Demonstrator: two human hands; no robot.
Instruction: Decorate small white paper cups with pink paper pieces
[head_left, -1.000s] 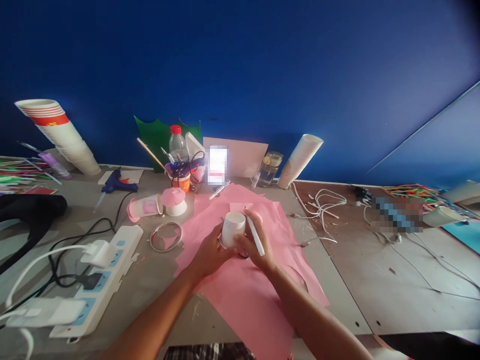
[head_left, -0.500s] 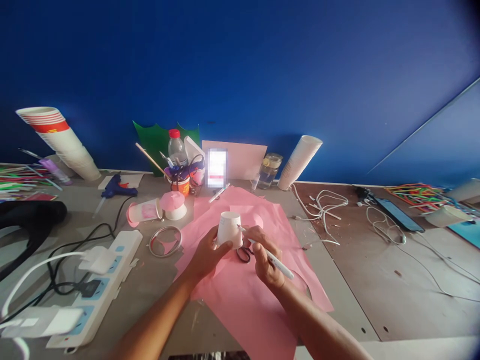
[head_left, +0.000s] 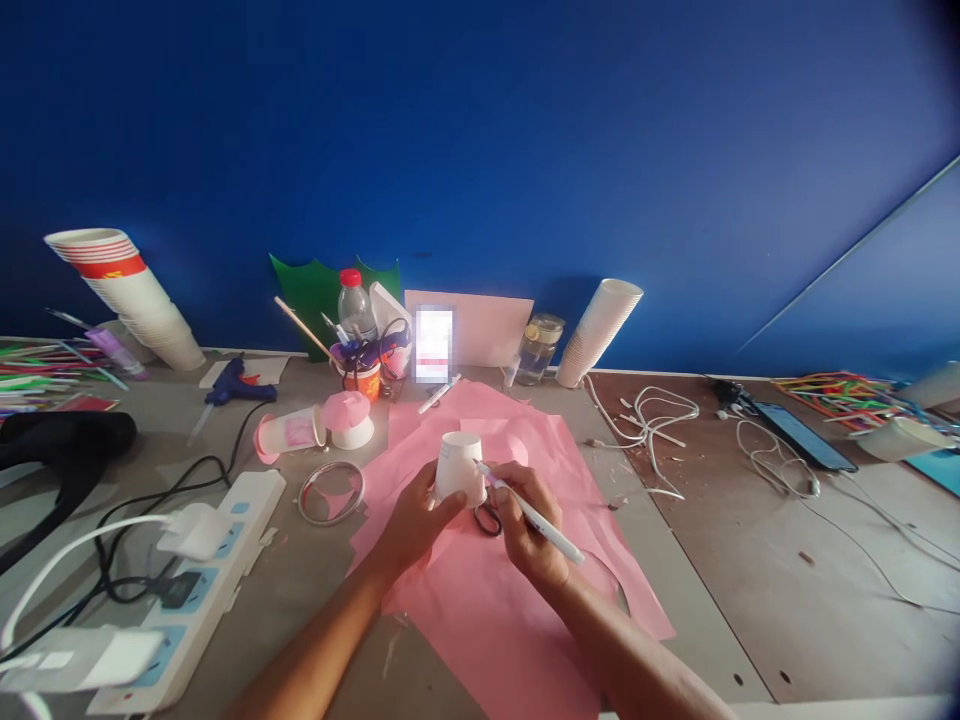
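Note:
My left hand grips a white paper cup, which stands with its narrower end up. My right hand holds a white pen, and the pen's tip is at the cup's side. Both hands are over a sheet of pink paper. Just below the cup, black-handled scissors lie on the sheet, partly hidden by my right hand.
Left of the sheet are a pink-decorated cup, a pink-topped cup, a metal ring and a power strip. Behind stand paper-cup stacks and a plastic bottle. Cables and a phone lie right.
Since a second ago, the cup has turned so its narrower end faces up. The pen has swung from upright to slanting, its tip moving onto the cup, and the scissors have come into view.

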